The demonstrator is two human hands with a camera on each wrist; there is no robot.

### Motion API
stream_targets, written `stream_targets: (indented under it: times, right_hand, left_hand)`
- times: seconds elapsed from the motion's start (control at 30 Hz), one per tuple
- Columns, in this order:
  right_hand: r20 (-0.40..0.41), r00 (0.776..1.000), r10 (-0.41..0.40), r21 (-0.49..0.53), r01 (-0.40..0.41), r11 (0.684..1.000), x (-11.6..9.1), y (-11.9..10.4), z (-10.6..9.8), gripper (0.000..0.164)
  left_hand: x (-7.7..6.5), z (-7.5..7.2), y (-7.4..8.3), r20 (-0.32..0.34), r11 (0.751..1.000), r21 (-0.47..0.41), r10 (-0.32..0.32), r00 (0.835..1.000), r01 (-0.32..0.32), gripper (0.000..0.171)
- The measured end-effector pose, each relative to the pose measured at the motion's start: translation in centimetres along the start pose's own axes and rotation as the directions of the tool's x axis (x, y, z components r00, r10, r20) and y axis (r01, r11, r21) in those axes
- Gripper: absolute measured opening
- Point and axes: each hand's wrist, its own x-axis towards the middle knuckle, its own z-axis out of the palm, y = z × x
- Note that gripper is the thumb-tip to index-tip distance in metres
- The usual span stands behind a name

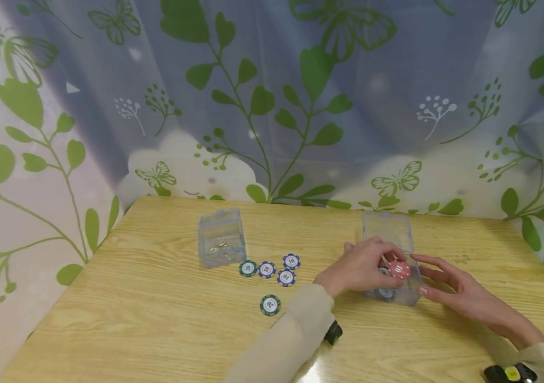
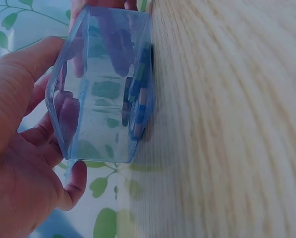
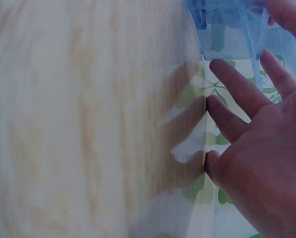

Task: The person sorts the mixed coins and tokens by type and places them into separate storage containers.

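Note:
A red poker chip [image 1: 399, 269] marked 10 is pinched between the fingers and thumb of my left hand [image 1: 360, 266], over the open clear plastic box [image 1: 412, 298] at the right. Inside that box, dark blue chips [image 2: 140, 101] lie at the bottom, seen through its wall in the left wrist view. My right hand [image 1: 465, 295] is beside the box's right wall, index finger near the rim and thumb by the front corner. Its other fingers [image 3: 227, 119] spread loosely, tips down at the table.
Another clear box [image 1: 221, 250], lid up, stands left with several small metallic pieces inside. Near it on the wooden table [image 1: 157, 319] lie a green chip [image 1: 248, 268], blue chips [image 1: 286, 277] and a green 20 chip [image 1: 270, 305]. A leaf-print curtain [image 1: 272, 133] hangs behind.

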Motion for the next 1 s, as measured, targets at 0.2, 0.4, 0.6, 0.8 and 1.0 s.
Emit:
stream_targets:
  times: [0.2,0.4,0.6,0.8,1.0]
  right_hand:
    - [0.000,1.000,-0.003,-0.004,0.003,1.000,0.03,0.16,-0.03,0.068]
    - [-0.003,1.000,-0.006,-0.015,0.006,1.000,0.08,0.23,-0.03,0.067]
    - [-0.004,1.000,-0.003,-0.022,0.003,1.000,0.00,0.20,-0.01,0.067]
    - [0.000,1.000,-0.001,-0.020,0.001,1.000,-0.04,0.28,-0.01,0.067]
    - [-0.001,1.000,-0.009,-0.010,0.009,1.000,-0.07,0.24,0.00,0.067]
  left_hand:
    - [0.10,0.13,-0.02,0.002,1.000,-0.002,0.002,1.000,-0.002,0.041]
    - [0.14,0.20,0.00,0.003,1.000,-0.014,-0.006,1.000,0.006,0.042]
    - [0.18,0.22,-0.10,0.016,1.000,-0.024,-0.010,1.000,0.011,0.044]
    - [0.09,0.22,-0.11,0.032,0.999,-0.042,-0.013,0.999,0.014,0.046]
    - [-0.21,0.02,-0.20,0.025,0.999,-0.050,0.001,1.000,0.001,0.044]
